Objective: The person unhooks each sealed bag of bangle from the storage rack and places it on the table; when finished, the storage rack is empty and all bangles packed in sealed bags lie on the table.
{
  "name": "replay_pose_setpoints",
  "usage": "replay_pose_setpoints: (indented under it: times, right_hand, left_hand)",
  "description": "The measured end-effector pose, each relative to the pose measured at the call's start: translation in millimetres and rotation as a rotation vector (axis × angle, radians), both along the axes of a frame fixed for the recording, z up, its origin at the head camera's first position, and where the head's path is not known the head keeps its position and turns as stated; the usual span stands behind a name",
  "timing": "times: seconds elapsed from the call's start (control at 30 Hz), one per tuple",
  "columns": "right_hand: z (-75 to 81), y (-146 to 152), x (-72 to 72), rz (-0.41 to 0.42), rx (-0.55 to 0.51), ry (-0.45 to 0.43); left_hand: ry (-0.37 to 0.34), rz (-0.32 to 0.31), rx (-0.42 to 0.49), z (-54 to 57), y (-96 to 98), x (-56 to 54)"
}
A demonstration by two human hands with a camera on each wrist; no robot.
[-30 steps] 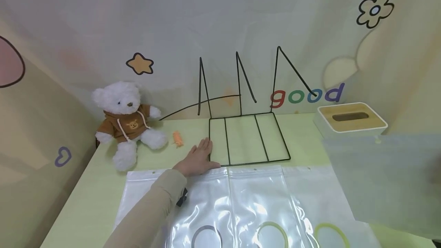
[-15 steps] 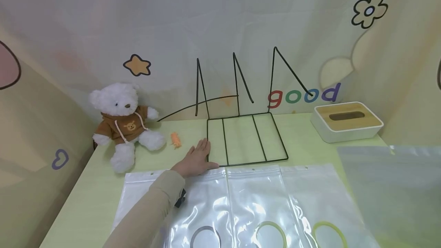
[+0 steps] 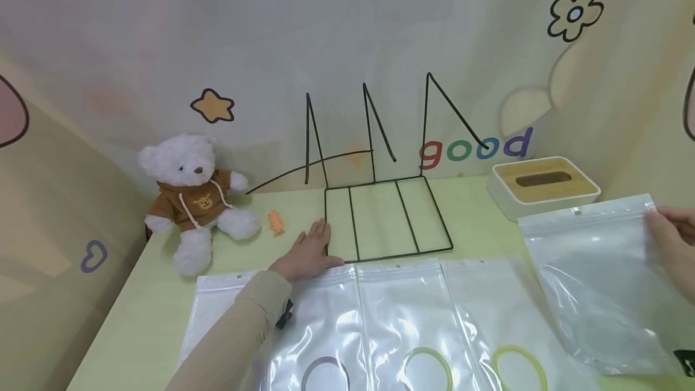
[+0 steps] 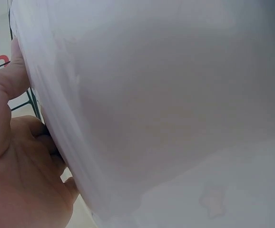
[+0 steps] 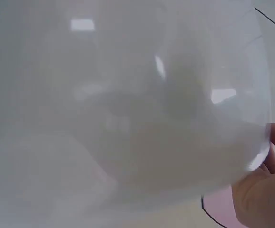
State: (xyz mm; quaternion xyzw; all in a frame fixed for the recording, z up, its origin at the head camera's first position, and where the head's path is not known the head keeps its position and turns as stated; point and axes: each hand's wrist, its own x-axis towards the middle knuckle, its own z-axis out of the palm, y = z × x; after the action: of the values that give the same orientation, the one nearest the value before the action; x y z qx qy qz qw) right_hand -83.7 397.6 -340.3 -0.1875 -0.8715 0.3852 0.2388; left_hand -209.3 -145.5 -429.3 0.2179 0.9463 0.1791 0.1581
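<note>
My right hand (image 3: 673,246) pinches the upper right corner of a clear plastic zip bag (image 3: 597,294), raised at the right of the head view. In the right wrist view this glossy bag (image 5: 128,118) fills most of the picture, thumb and fingers at its edge. My left hand (image 3: 306,255) lies palm down, fingers extended, against the left side of a black wire rack (image 3: 418,253). Under and beside the left arm, several zip bags (image 3: 399,306) lie side by side. A grey ring (image 3: 326,359) and two yellow-green rings (image 3: 426,351) show on them.
A white teddy bear (image 3: 196,231) in a brown hoodie sits at the back left, a small orange figure (image 3: 275,222) beside it. A white tissue box (image 3: 507,199) with a wooden lid stands at the back right. Behind the table hangs a patterned cloth (image 3: 260,35).
The held zip bag has swung from a blurred, darker position to face me, and my right hand has come into clear view at the right. My left hand has stayed by the rack.
</note>
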Motion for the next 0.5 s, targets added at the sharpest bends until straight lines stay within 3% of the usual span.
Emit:
replay_pose_setpoints:
  times: [0.17, 0.33, 0.5]
  right_hand:
    - [7.5, -9, -6.1, 0.133, -0.058, -0.068]
    - [0.3, -5, -11.6, 0.166, 0.123, -0.218]
    - [-6.7, -2, -12.7, 0.239, 0.253, -0.257]
  left_hand:
    - [-0.005, 0.005, 0.002, -1.4, -0.6, -1.4]
    - [-0.014, -0.005, 0.011, -0.6, -0.5, -1.4]
    - [-0.021, -0.012, 0.015, -0.8, -1.3, -1.4]
